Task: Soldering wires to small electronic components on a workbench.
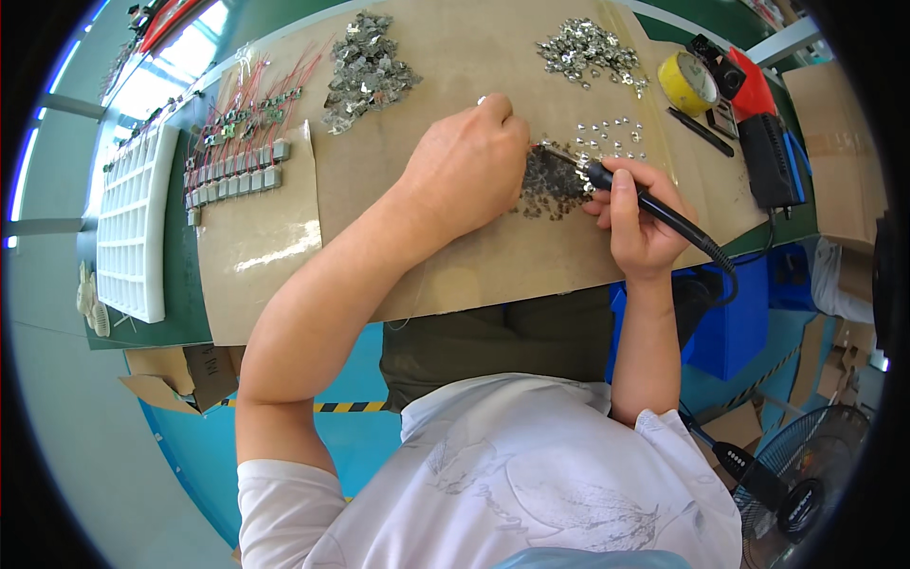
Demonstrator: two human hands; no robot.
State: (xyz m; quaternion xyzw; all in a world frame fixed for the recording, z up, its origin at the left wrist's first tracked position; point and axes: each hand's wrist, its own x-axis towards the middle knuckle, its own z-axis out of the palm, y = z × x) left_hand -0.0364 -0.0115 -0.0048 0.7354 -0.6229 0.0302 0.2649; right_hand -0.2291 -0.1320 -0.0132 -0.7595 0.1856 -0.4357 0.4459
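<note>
My right hand (pixel 640 228) grips a soldering iron (pixel 671 216) by its black handle, the tip pointing left toward my left hand. My left hand (pixel 464 171) is closed with its fingers curled in. A small whitish bit shows at its far side, but what the fingers hold is hidden. Between the hands lies a dark, scorched-looking patch (pixel 548 180) with small brownish bits around it. Small shiny silver pieces (pixel 611 139) are spread just beyond the iron. A heap of similar silver pieces (pixel 590 52) sits farther back.
A pile of flat grey metal pieces (pixel 370 71) lies at the back. Left stand rows of small grey blocks with red wires (pixel 237 180) and a white compartment tray (pixel 135 223). Yellow tape (pixel 687 83), a black pen (pixel 701 131) and a black box (pixel 770 163) are at right.
</note>
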